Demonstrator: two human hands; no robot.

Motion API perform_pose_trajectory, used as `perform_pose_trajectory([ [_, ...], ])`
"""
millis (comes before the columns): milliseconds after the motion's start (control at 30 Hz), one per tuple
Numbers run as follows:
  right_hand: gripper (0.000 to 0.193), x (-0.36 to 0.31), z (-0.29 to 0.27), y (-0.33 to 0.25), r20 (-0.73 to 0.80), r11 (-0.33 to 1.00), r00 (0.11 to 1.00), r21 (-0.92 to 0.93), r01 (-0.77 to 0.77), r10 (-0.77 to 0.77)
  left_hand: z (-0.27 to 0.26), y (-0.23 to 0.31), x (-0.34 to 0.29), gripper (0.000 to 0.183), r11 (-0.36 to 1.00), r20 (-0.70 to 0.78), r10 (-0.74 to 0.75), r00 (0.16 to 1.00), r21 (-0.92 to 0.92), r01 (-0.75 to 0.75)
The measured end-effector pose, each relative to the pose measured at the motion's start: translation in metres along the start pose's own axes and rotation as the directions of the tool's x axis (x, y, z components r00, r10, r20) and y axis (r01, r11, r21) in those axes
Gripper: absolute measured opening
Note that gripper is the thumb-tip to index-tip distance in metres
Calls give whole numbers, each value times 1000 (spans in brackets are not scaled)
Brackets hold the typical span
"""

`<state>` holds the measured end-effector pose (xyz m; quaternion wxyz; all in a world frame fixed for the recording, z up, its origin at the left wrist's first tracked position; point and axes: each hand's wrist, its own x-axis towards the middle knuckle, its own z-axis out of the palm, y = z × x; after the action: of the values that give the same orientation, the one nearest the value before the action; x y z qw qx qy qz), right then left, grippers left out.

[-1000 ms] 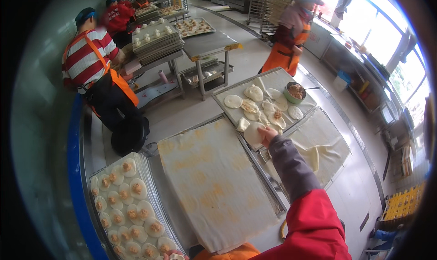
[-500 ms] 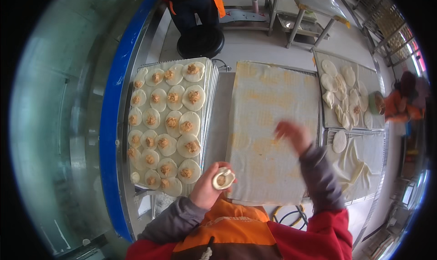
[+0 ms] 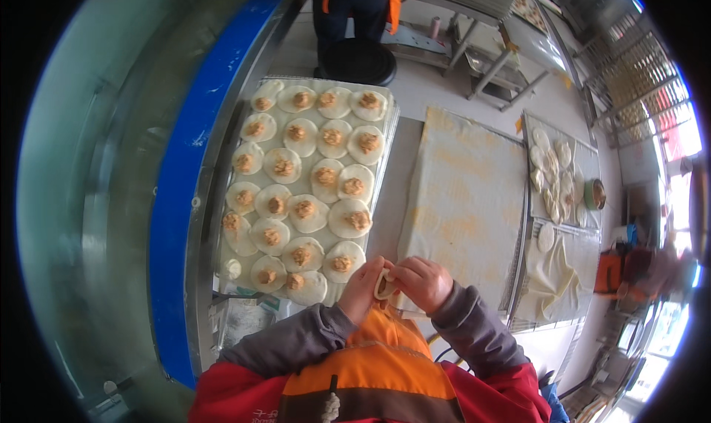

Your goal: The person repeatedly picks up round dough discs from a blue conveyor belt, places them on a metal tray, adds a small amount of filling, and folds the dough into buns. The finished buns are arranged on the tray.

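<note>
A small round piece of dough (image 3: 384, 283) is pinched between both of my hands, close to my chest. My left hand (image 3: 364, 288) grips its left side and my right hand (image 3: 424, 282) closes over its right side. Just left of my hands lies a metal tray (image 3: 390, 136) packed with several flat dough rounds (image 3: 308, 214), each topped with a brown lump of filling. To the right of my hands a floured cloth-covered board (image 3: 464, 197) lies bare.
Farther right, a tray (image 3: 527, 164) holds plain dough rounds (image 3: 552, 179) and a small bowl (image 3: 595, 194). A crumpled cloth (image 3: 552, 271) lies below it. A person in an orange apron (image 3: 359, 1) stands beyond a black stool (image 3: 358, 59). A blue rim (image 3: 178, 193) borders the left.
My view has swung left and down from the far tray to the filled tray. My right hand came back from the cloth board and now joins my left hand on the dough piece.
</note>
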<state>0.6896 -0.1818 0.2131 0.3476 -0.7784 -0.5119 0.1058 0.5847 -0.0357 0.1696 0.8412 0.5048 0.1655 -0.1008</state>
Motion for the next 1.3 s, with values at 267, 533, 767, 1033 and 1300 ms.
perform_pose_trajectory([
  [267, 28, 29, 41, -46, 46, 993, 998, -102, 57, -53, -44, 5, -43, 47, 841, -63, -240, 969, -511, 175],
  [533, 16, 48, 68, -75, 75, 1000, 997, -3, 30, -30, -82, 12, -72, 58, 891, -20, -152, 988, -435, 128],
  [767, 20, 57, 80, -89, 32, 998, 999, 66, 13, -16, -99, 25, -86, 57, 973, 18, -57, 998, -223, 60],
  [1033, 12, 63, 84, -95, 9, 996, 1000, 93, 7, -8, -107, 26, -94, 57, 981, 23, 21, 1000, -195, -16],
  [1300, 12, 63, 86, -101, 6, 999, 999, 40, 32, -32, -107, 5, -91, 58, 944, -1, -21, 1000, -329, 20],
])
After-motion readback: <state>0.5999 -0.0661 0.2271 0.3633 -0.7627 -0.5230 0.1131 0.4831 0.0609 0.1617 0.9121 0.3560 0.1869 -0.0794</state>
